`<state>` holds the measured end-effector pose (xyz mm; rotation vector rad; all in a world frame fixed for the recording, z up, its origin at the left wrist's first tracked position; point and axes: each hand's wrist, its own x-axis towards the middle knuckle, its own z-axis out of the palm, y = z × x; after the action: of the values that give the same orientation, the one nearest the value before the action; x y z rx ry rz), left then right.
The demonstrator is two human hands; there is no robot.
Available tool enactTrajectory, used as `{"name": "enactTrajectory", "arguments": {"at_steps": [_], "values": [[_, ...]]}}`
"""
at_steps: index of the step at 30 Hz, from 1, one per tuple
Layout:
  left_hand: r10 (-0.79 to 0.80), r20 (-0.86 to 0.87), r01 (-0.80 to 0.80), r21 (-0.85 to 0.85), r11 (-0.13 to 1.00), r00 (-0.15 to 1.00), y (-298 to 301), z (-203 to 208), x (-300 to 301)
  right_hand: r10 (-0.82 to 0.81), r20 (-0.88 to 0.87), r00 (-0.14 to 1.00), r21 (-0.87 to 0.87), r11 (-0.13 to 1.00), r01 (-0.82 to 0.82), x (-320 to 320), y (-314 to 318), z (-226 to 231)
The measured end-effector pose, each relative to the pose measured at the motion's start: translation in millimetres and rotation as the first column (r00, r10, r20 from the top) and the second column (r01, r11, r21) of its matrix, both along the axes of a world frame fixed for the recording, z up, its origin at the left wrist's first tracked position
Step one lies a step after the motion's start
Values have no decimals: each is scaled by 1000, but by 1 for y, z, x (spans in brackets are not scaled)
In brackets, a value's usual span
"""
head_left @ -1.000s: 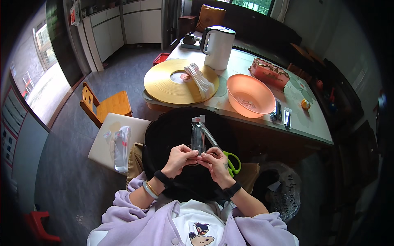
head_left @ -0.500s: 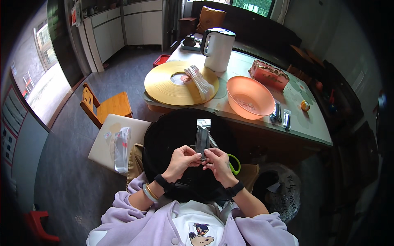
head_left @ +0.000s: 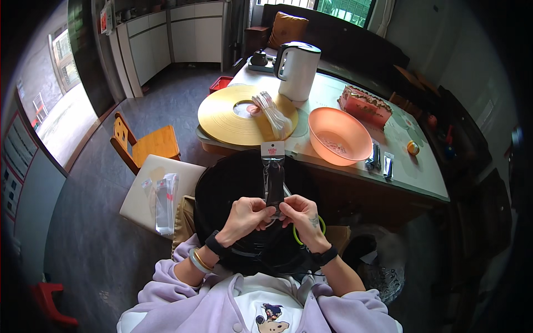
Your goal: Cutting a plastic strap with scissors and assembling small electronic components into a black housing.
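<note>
Between both hands I hold a small clear plastic packet (head_left: pixel 273 183) with a white header and something dark inside. My left hand (head_left: pixel 250 214) pinches its lower left corner, and my right hand (head_left: pixel 303 215) pinches the lower right. The packet stands upright above a round black surface (head_left: pixel 219 188) in front of me. Scissors with a green handle (head_left: pixel 323 225) lie partly hidden behind my right hand. Left of my hands, a stack of flat clear bags (head_left: pixel 166 204) rests on a cream stool (head_left: pixel 143 188).
On the table (head_left: pixel 413 177) stand an orange bowl (head_left: pixel 340 136) with small bits inside, a white kettle (head_left: pixel 300 72), a pink box (head_left: pixel 365 105), a large yellow roll (head_left: pixel 225 119) with a white bundle (head_left: pixel 272 112) on it, and filled packets (head_left: pixel 388 165). A wooden chair (head_left: pixel 152 145) is at left.
The packet's top has tipped up, so its white header now faces me and more of its length shows. Both hands keep their pinch; my right hand has shifted slightly outward.
</note>
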<state>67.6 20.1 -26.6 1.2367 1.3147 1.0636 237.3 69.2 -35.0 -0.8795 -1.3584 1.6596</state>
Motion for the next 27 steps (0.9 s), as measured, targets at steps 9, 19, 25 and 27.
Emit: {"name": "enactTrajectory", "arguments": {"at_steps": [9,19,25,27], "values": [[67,178,-72,26,997,982,-2,8,-12,-95,-44,995,52,994,97,14,11,19],[-101,40,92,187,978,994,-6,5,-1,47,-4,999,30,998,-47,9,3,18],[-127,-113,150,229,962,985,-4,0,5,56,5,998,39,998,-56,14,7,16],[-169,-250,226,221,949,953,-6,0,2,-190,-67,980,158,967,198,20,10,27]]}}
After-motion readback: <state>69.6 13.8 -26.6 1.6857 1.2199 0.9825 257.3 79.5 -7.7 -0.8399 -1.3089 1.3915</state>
